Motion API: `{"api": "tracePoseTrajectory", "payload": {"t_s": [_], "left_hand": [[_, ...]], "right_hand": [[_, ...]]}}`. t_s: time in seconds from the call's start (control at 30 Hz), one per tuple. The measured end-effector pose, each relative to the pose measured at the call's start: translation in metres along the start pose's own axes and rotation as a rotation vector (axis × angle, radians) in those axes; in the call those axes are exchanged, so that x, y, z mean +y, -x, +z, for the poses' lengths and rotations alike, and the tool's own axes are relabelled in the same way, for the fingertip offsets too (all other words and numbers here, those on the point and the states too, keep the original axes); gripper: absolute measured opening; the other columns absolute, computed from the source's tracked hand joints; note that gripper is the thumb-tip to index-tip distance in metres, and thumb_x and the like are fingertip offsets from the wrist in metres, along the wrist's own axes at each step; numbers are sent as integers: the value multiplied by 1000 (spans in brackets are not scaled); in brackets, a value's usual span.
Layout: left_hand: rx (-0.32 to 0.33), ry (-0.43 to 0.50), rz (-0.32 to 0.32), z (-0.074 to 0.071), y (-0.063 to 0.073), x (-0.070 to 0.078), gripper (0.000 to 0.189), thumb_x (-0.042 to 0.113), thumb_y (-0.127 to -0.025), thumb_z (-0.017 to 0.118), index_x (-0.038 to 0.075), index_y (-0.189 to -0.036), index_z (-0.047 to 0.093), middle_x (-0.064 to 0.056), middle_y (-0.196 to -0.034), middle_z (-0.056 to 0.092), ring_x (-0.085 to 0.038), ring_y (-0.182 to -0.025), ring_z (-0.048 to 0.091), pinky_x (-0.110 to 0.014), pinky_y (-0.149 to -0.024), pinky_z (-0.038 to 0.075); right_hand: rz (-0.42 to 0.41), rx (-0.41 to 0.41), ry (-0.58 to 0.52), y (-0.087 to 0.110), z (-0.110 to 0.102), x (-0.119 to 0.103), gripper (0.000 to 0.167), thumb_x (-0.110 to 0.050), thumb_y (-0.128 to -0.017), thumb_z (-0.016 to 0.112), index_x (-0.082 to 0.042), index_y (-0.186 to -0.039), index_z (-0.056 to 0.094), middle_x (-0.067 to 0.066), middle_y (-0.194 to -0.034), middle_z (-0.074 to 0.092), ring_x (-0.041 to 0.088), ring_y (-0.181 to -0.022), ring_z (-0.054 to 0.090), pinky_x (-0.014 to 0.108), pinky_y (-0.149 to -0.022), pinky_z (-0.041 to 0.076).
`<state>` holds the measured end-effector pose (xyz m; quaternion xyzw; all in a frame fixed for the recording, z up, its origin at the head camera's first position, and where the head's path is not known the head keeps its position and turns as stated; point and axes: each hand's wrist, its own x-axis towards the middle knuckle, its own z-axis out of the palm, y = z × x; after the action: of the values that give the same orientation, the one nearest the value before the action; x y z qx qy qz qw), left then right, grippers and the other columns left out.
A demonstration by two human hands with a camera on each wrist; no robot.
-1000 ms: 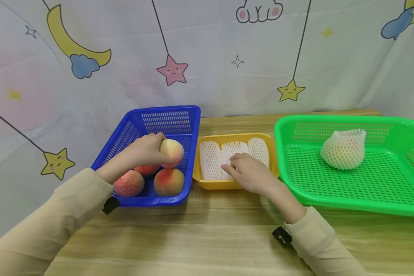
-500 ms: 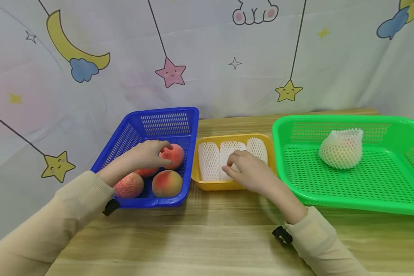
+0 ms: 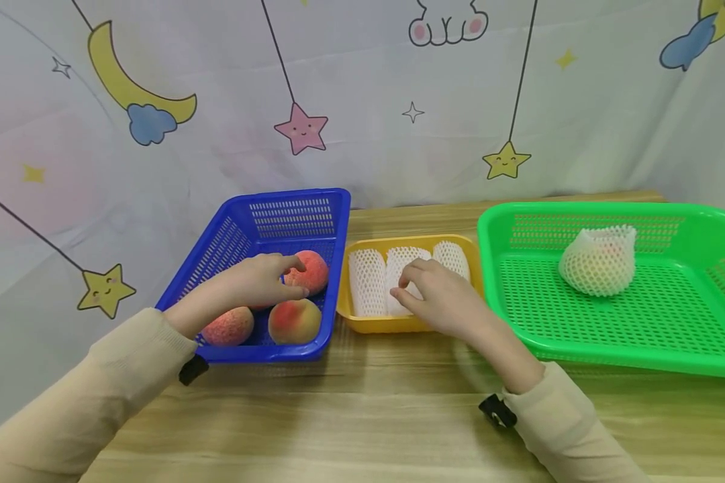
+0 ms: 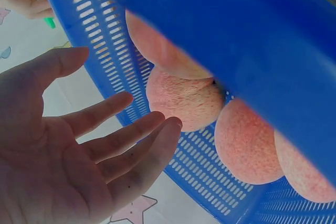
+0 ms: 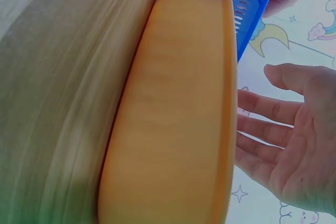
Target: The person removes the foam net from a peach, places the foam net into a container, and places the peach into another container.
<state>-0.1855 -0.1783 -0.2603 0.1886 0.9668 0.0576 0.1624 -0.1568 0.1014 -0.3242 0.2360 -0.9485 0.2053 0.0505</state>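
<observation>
My left hand (image 3: 255, 280) hovers over the blue basket (image 3: 296, 352) with its fingers spread and nothing held. Just beyond its fingertips lies a reddish peach (image 3: 312, 272). Nearer the basket's front are a yellow-red peach (image 3: 295, 321) and a speckled pink peach (image 3: 229, 327); another is mostly hidden beneath the hand. In the left wrist view several peaches (image 4: 185, 99) sit below the loosely extended fingers. My right hand (image 3: 438, 295) is held above the yellow tray (image 3: 393, 325), fingers relaxed and holding nothing. White foam net sleeves (image 3: 368, 283) lie side by side in that tray, the middle one partly covered.
On the right stands a green basket (image 3: 580, 349) holding a peach in a white foam net (image 3: 599, 261). The three containers stand close together on a wooden table (image 3: 350, 422). A printed curtain (image 3: 368, 161) hangs behind it.
My left hand has let go of a peach in the blue basket, which now shows its redder side. The fingers have opened away from it. My right hand has hardly moved.
</observation>
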Motion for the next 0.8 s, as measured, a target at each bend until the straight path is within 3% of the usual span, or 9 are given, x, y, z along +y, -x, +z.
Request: {"api": "tracePoseTrajectory", "payload": {"t_s": [0.2, 0.4, 0.5, 0.57, 0.67, 0.8], "left_hand": [[0, 6, 6, 5, 10, 9, 54, 40, -92, 59, 8, -135, 51, -19, -130, 59, -38, -120, 56, -56, -97, 47], [61, -12, 48, 10, 19, 20, 55, 38, -90, 60, 8, -136, 51, -16, -129, 61, -33, -118, 59, -52, -96, 49], [86, 4, 54, 12, 22, 26, 58, 37, -90, 61, 8, -138, 48, -15, -130, 59, -24, -104, 62, -46, -90, 52], [90, 22, 53, 13, 24, 29, 61, 37, -90, 61, 8, -141, 44, -16, -134, 56, -18, -87, 61, -38, -77, 54], [79, 55, 33, 14, 26, 34, 66, 38, -91, 61, 10, -146, 38, -18, -138, 51, -13, -59, 49, -28, -53, 43], [99, 87, 30, 17, 29, 40, 66, 38, -91, 62, 14, -147, 38, -21, -142, 47, -11, -46, 39, -23, -44, 34]], "right_hand": [[-16, 37, 5, 1, -5, 0, 24, -32, -94, 59, -10, -96, 68, 5, -104, 68, 22, -96, 62, 38, -82, 53], [-6, 52, 2, 3, -9, 1, 23, -31, -93, 60, -9, -96, 68, 5, -103, 68, 22, -94, 61, 38, -81, 53], [4, 49, 1, 3, -10, 2, 23, -31, -93, 59, -10, -96, 68, 5, -104, 67, 22, -93, 61, 38, -80, 53], [7, 49, 1, 4, -11, 3, 24, -32, -94, 59, -10, -96, 68, 5, -104, 67, 22, -94, 61, 38, -80, 53], [7, 51, -2, 4, -12, 4, 24, -32, -94, 59, -10, -97, 68, 6, -105, 67, 23, -96, 61, 39, -81, 53], [8, 59, -2, 5, -13, 5, 24, -32, -94, 58, -9, -98, 68, 7, -106, 68, 24, -99, 61, 40, -83, 53]]}}
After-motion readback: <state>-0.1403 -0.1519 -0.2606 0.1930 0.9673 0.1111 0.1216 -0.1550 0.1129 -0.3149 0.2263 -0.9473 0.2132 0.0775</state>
